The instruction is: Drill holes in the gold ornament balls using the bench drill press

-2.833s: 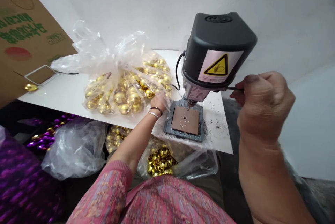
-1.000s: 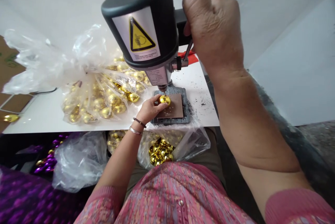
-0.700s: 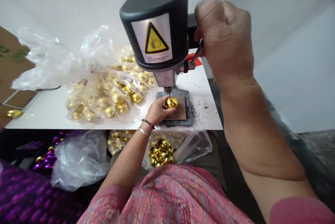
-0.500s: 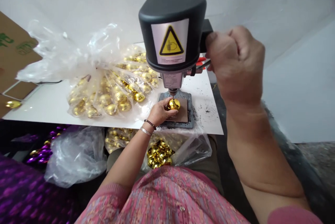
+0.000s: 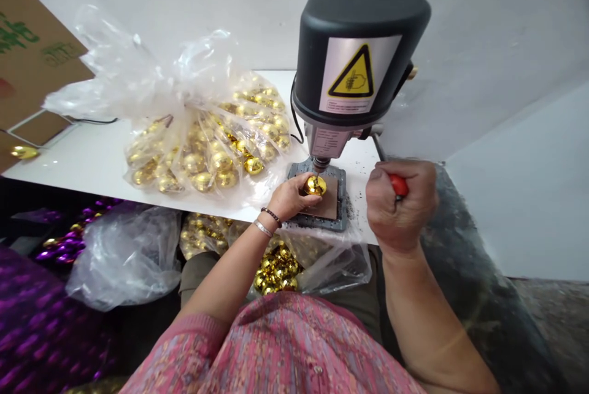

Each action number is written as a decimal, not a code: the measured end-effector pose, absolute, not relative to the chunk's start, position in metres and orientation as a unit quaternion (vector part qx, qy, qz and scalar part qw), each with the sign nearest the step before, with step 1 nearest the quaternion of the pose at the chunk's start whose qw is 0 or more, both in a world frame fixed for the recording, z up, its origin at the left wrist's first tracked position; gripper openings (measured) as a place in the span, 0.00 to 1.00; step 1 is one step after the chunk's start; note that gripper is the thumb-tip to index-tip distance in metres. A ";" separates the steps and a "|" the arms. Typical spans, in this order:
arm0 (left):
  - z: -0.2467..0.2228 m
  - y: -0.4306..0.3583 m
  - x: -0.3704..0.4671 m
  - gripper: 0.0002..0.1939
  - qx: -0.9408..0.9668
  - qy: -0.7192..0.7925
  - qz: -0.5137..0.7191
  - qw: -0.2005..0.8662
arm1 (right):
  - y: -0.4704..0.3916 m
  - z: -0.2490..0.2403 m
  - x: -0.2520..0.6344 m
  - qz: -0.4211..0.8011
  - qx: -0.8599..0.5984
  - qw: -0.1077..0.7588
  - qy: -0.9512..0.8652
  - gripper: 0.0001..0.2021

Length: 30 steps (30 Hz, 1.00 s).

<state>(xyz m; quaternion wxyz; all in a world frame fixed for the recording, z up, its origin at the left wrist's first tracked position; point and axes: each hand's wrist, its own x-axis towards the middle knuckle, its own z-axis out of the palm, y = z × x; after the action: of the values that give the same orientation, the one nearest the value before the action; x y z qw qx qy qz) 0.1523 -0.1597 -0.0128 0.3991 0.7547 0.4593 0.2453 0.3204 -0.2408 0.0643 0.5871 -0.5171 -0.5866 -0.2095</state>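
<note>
My left hand (image 5: pixel 293 196) pinches a shiny gold ball (image 5: pixel 316 186) between thumb and fingers, holding it on a brown pad (image 5: pixel 327 205) over the grey base (image 5: pixel 341 197) of a drill press. The black-topped drill press (image 5: pixel 359 56) rises above, and its bit (image 5: pixel 318 170) meets the top of the ball; how deep it sits I cannot tell. To the right, my right hand (image 5: pixel 400 204) is wrapped round the red-ended lever handle (image 5: pixel 398 185) of the press.
A tied clear bag of gold balls (image 5: pixel 202 154) lies on the white table (image 5: pixel 87 182). More gold balls (image 5: pixel 278 268) sit in an open bag on my lap. At left are a cardboard box (image 5: pixel 32 62), a crumpled plastic bag (image 5: pixel 126 259) and purple shiny balls (image 5: pixel 69 247). Dark shavings surround the base.
My right hand has come down from beside the motor housing to lower right, with the lever in its grip. My left hand still holds the ball under the bit. The view has shifted.
</note>
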 end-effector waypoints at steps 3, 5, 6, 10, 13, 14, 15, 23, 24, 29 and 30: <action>-0.015 -0.160 0.151 0.29 0.761 0.461 0.240 0.388 | -0.236 0.055 0.323 -0.218 -0.488 0.603 -0.592 0.04; -0.015 -0.160 0.151 0.29 0.765 0.460 0.238 0.382 | -0.232 0.050 0.324 -0.217 -0.470 0.613 -0.597 0.04; -0.015 -0.161 0.151 0.29 0.766 0.461 0.238 0.379 | -0.230 0.047 0.325 -0.217 -0.463 0.618 -0.597 0.04; -0.013 -0.163 0.151 0.29 0.773 0.466 0.230 0.363 | -0.222 0.035 0.325 -0.212 -0.436 0.637 -0.599 0.05; -0.012 -0.164 0.151 0.27 0.780 0.468 0.223 0.349 | -0.217 0.023 0.324 -0.206 -0.420 0.641 -0.609 0.06; -0.012 -0.164 0.151 0.26 0.782 0.468 0.222 0.347 | -0.215 0.019 0.324 -0.204 -0.416 0.642 -0.611 0.07; -0.012 -0.164 0.151 0.26 0.783 0.467 0.222 0.345 | -0.213 0.015 0.324 -0.202 -0.413 0.644 -0.612 0.07; -0.013 -0.165 0.153 0.26 0.767 0.472 0.235 0.365 | -0.220 0.046 0.329 -0.173 -0.453 0.650 -0.585 0.11; -0.013 -0.165 0.154 0.26 0.762 0.471 0.241 0.373 | -0.221 0.060 0.329 -0.166 -0.475 0.649 -0.570 0.12; -0.006 -0.179 0.143 0.25 0.735 0.451 0.271 0.428 | -0.217 0.125 0.326 -0.018 -0.572 0.653 -0.496 0.18; -0.004 -0.183 0.136 0.26 0.737 0.442 0.266 0.437 | -0.215 0.131 0.325 0.009 -0.575 0.659 -0.485 0.18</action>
<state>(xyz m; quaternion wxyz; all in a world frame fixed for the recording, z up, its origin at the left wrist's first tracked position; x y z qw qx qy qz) 0.1362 -0.1833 -0.0036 0.4373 0.7368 0.4419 0.2659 0.3251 -0.2149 0.1311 0.6588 -0.5748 -0.4852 0.0091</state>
